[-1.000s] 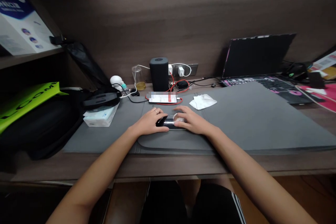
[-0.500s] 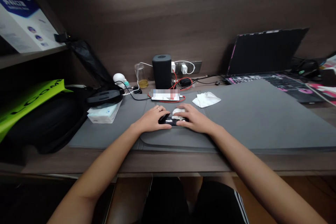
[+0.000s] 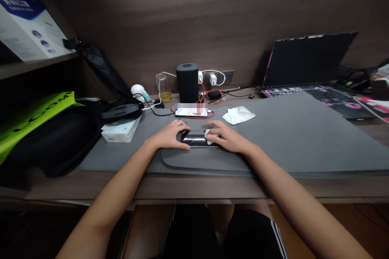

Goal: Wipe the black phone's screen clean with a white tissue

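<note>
- Shorts, black with white side stripes, are showing below the front edge of the counter.
- The mat, grey and flat, is covering much of the counter and is carrying the work.
- The phone, dark and glossy, is lying lengthwise on the mat near its front edge, between the two hands.
- The left hand, ring on one finger, is grasping the phone's left end; the thumb is resting along the near edge and the fingers are curling at the far edge.
- The right hand is gripping the wipe, a small white wad, and is holding it against the phone's right part; the fingers are partly hiding it.
- To the left, the pack is sitting on the mat with a black item lying on top; a black bag is standing further left.
- Beyond the hands, the tissue is lying crumpled on the mat; left of it, the lit phone is lying with a red cable running into its right end.
- At the back, the speaker is standing upright with the jar, which is holding some yellowish liquid, at its left.
- At far right, the laptop is standing open, its screen showing dark.
</note>
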Motion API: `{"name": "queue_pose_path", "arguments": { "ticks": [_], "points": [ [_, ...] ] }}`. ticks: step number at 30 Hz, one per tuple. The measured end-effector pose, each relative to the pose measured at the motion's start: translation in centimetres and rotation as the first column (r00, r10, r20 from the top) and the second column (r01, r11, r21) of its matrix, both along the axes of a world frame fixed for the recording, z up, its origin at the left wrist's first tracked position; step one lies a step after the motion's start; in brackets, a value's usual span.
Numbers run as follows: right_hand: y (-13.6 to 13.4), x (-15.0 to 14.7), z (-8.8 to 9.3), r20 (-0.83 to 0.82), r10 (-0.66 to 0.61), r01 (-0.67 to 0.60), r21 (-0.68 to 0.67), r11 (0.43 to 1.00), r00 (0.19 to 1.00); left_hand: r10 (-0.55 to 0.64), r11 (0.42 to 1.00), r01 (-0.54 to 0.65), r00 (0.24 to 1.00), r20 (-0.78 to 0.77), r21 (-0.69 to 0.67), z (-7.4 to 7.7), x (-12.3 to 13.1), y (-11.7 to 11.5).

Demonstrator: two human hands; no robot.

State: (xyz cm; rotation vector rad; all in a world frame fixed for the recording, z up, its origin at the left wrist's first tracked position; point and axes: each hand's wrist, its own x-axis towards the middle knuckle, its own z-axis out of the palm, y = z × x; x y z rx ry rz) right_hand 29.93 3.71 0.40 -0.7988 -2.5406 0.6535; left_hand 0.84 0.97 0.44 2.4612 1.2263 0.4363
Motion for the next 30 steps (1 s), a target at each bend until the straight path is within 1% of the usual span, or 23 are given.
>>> {"name": "queue_pose_path", "arguments": {
  "ticks": [2, 5, 7, 9, 10, 11, 14, 15, 19, 20, 21, 25, 26, 30],
  "points": [
    [0.07, 0.17, 0.03, 0.004, -0.021, 0.021, -0.016, 1.000, 1.000, 0.000, 1.000, 0.000, 1.000, -0.008, -0.005, 0.05, -0.47, 0.10],
    [0.19, 0.57, 0.15, 0.008, -0.047, 0.047, 0.019, 0.999, 0.999, -0.004, 1.000, 0.004, 1.000, -0.013, 0.005, 0.05, -0.56, 0.07],
    [0.19, 0.71, 0.27, 0.013, 0.002, -0.002, 0.038, 0.999, 1.000, 0.004, 1.000, -0.004, 1.000, -0.013, 0.018, 0.04, -0.35, -0.01],
    [0.20, 0.72, 0.39, 0.028, 0.072, -0.073, 0.035, 0.997, 0.997, 0.011, 1.000, -0.010, 1.000, -0.016, 0.022, 0.02, -0.13, -0.07],
    [0.23, 0.70, 0.44, 0.035, 0.087, -0.088, 0.032, 0.996, 0.996, 0.010, 1.000, -0.010, 1.000, -0.017, 0.021, 0.01, -0.06, -0.08],
    [0.27, 0.70, 0.48, 0.038, 0.079, -0.080, 0.033, 0.996, 0.996, 0.006, 1.000, -0.006, 1.000, -0.018, 0.020, -0.02, -0.03, -0.06],
    [0.37, 0.74, 0.60, 0.022, -0.001, 0.000, 0.050, 0.999, 1.000, -0.007, 1.000, 0.008, 1.000, -0.019, 0.024, -0.16, -0.12, 0.08],
    [0.34, 0.74, 0.65, 0.018, -0.004, 0.003, 0.050, 0.999, 1.000, -0.009, 1.000, 0.009, 1.000, -0.019, 0.028, -0.22, -0.18, 0.14],
    [-0.05, 0.48, 0.85, 0.026, 0.118, -0.118, -0.003, 0.993, 0.993, -0.007, 1.000, 0.008, 1.000, -0.020, 0.029, -0.35, -0.32, 0.29],
    [-0.12, 0.39, 0.85, 0.024, 0.128, -0.128, -0.009, 0.992, 0.991, -0.008, 1.000, 0.008, 1.000, -0.020, 0.025, -0.34, -0.31, 0.29],
    [-0.15, 0.32, 0.84, 0.021, 0.118, -0.118, -0.005, 0.993, 0.993, -0.009, 1.000, 0.009, 1.000, -0.020, 0.020, -0.32, -0.29, 0.27],
    [-0.04, 0.32, 0.66, 0.013, 0.004, -0.005, 0.050, 0.999, 1.000, -0.005, 1.000, 0.006, 1.000, -0.015, 0.022, -0.15, -0.17, 0.13],
    [-0.03, 0.32, 0.63, 0.014, -0.005, 0.004, 0.057, 0.998, 1.000, -0.003, 1.000, 0.004, 1.000, -0.014, 0.024, -0.13, -0.14, 0.10],
    [-0.22, 0.01, 0.59, 0.013, 0.071, -0.072, 0.038, 0.997, 0.997, -0.001, 1.000, 0.001, 1.000, -0.014, 0.025, -0.21, -0.14, 0.12]
  ]
}}
